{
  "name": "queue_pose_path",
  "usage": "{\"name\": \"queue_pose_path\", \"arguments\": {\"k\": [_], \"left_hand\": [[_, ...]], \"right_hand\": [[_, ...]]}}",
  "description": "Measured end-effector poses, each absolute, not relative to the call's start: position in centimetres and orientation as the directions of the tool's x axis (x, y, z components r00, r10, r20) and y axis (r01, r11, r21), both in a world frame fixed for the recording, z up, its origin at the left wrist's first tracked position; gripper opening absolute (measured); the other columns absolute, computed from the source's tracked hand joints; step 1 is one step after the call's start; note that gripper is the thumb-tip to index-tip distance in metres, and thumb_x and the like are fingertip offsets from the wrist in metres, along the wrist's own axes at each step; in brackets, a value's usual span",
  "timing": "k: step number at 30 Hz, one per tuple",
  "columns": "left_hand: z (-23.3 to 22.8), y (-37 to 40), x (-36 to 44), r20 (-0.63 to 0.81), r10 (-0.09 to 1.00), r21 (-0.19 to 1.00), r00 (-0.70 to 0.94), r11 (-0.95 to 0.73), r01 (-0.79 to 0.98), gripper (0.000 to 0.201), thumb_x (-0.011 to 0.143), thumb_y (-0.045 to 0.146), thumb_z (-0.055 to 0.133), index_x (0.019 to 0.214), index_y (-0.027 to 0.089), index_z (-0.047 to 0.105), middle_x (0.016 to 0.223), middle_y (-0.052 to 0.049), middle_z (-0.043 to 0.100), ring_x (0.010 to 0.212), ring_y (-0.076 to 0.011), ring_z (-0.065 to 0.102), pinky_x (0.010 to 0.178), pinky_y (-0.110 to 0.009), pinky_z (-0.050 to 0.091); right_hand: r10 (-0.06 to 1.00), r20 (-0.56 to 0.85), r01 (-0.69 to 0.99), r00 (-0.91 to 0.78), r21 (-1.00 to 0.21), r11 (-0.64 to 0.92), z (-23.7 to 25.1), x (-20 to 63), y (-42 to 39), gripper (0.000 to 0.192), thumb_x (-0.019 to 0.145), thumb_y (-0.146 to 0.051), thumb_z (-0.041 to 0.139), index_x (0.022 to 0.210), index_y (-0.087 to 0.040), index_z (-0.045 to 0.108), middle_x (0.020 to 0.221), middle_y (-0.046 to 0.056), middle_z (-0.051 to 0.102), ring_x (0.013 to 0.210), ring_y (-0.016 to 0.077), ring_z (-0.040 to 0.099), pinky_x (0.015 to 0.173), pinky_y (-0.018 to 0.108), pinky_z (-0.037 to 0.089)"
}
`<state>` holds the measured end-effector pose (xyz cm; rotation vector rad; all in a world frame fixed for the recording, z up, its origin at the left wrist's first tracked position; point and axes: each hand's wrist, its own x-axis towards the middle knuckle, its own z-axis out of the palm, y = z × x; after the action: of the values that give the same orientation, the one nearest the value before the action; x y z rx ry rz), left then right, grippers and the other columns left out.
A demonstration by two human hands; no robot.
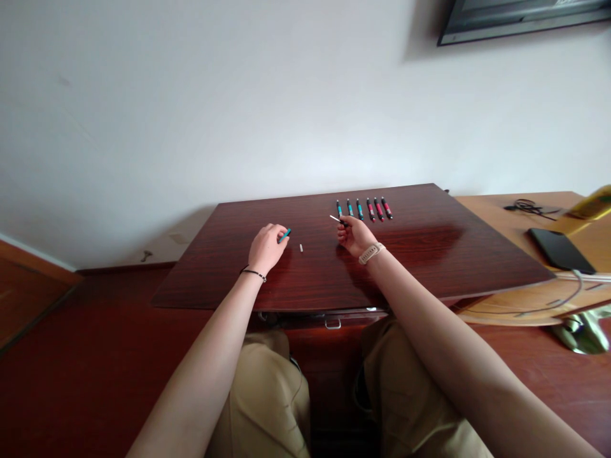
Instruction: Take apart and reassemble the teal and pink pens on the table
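Observation:
My left hand (268, 247) is closed on a teal pen barrel (285, 235) with a dark end, held just above the dark wood table (229, 280). In my right hand (354, 235) is a pen part (336, 219) with a thin white rod pointing left and a black section at my fingers. Between the hands a small white cylindrical piece (301, 248) lies on the table. Beyond my right hand a row of several pens lies side by side, teal pens (350, 208) on the left and red pens (379, 210) on the right.
A lighter wooden table (482, 207) adjoins on the right. On it are a black phone-like slab (559, 249), a coiled black cable (529, 208) and a yellow object (592, 207). A white wall (286, 127) stands behind; a screen (520, 22) hangs upper right.

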<state>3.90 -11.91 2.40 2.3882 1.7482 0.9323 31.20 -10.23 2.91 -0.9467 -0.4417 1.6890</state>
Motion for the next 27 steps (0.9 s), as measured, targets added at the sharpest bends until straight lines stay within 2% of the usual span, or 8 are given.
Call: {"name": "queue_pose_path", "arguments": {"k": [4, 7, 13, 18, 22, 27], "left_hand": [[1.6, -11.5, 3.5, 0.407, 0.905, 0.267, 0.124, -0.247, 0.931, 0.007, 0.094, 0.026, 0.07, 0.1, 0.024, 0.074, 0.109, -0.009, 0.072, 0.103, -0.0261, 0.067, 0.092, -0.037, 0.056], [1.0, -11.1, 3.1, 0.414, 0.905, 0.261, 0.096, -0.219, 0.94, 0.008, 0.094, 0.029, 0.07, 0.099, 0.024, 0.074, 0.107, -0.01, 0.072, 0.101, -0.0267, 0.067, 0.087, -0.036, 0.056], [0.0, -10.3, 2.2, 0.41, 0.904, 0.296, 0.121, -0.258, 0.92, 0.005, 0.09, 0.029, 0.073, 0.09, 0.025, 0.074, 0.094, -0.008, 0.071, 0.084, -0.0254, 0.066, 0.079, -0.036, 0.056], [-0.1, -10.2, 2.4, 0.433, 0.895, 0.32, 0.106, -0.262, 0.911, 0.006, 0.09, 0.021, 0.07, 0.084, 0.023, 0.073, 0.095, -0.011, 0.07, 0.09, -0.027, 0.066, 0.086, -0.038, 0.056], [0.7, -10.4, 2.9, 0.489, 0.866, 0.333, 0.105, -0.297, 0.895, 0.006, 0.094, 0.019, 0.066, 0.093, 0.023, 0.07, 0.103, -0.011, 0.069, 0.101, -0.0288, 0.065, 0.094, -0.042, 0.056], [1.6, -10.6, 3.6, 0.539, 0.838, 0.469, 0.083, -0.38, 0.797, 0.007, 0.099, 0.022, 0.062, 0.105, 0.023, 0.065, 0.109, -0.009, 0.071, 0.099, -0.0237, 0.068, 0.09, -0.037, 0.055]], "right_hand": [[0.924, -0.371, -0.629, -0.09, -0.698, -0.341, 2.9, 31.2, -10.2, 0.023, 0.105, -0.02, 0.057, 0.083, -0.022, 0.049, 0.061, -0.005, 0.051, 0.045, 0.0071, 0.041, 0.038, 0.014, 0.035], [0.926, -0.368, -0.631, -0.084, -0.699, -0.335, 2.8, 31.2, -10.2, 0.023, 0.104, -0.02, 0.057, 0.082, -0.022, 0.05, 0.061, -0.005, 0.052, 0.045, 0.0071, 0.041, 0.038, 0.014, 0.035], [0.925, -0.377, -0.628, -0.037, -0.712, -0.315, 2.7, 31.2, -10.1, 0.023, 0.103, -0.019, 0.06, 0.082, -0.021, 0.052, 0.061, -0.004, 0.054, 0.046, 0.0073, 0.044, 0.038, 0.014, 0.038], [0.919, -0.392, -0.622, -0.033, -0.712, -0.326, 2.8, 31.1, -10.2, 0.023, 0.104, -0.022, 0.061, 0.083, -0.022, 0.052, 0.062, -0.004, 0.054, 0.047, 0.0077, 0.047, 0.04, 0.014, 0.041], [0.916, -0.401, -0.621, -0.032, -0.71, -0.332, 3.0, 31.0, -10.5, 0.024, 0.105, -0.022, 0.059, 0.082, -0.021, 0.052, 0.062, -0.003, 0.056, 0.047, 0.0079, 0.049, 0.041, 0.014, 0.044], [0.913, -0.407, -0.63, -0.021, -0.704, -0.328, 3.1, 30.8, -10.6, 0.025, 0.106, -0.018, 0.055, 0.082, -0.02, 0.055, 0.063, -0.001, 0.058, 0.048, 0.0077, 0.052, 0.041, 0.014, 0.045]]}}
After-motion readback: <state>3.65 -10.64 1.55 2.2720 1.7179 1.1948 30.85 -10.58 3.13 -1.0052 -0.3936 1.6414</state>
